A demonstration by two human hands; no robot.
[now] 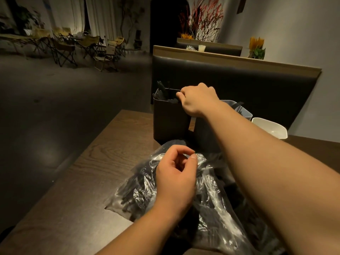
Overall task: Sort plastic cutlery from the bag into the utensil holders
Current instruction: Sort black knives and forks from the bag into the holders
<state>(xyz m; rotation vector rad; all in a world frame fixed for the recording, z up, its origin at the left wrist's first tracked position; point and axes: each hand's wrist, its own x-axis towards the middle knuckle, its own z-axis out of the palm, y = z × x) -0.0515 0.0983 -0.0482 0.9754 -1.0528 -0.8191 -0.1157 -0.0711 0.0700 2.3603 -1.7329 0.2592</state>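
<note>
Clear plastic bag (217, 183) of black cutlery (132, 190), laid on wood-grain table (103, 150); left hand (174, 173) held over it, loosely curled, empty. Right hand (198, 100) curled at rim of black utensil holder (169, 122); grip obscured.

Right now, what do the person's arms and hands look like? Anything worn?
Both are bare. The left hand and right hand have no gloves, and no rings show. The left forearm and right forearm are uncovered as far as the frame reaches: no sleeves, watch or wristband in view. The left thumbnail is short and unpainted.
</note>
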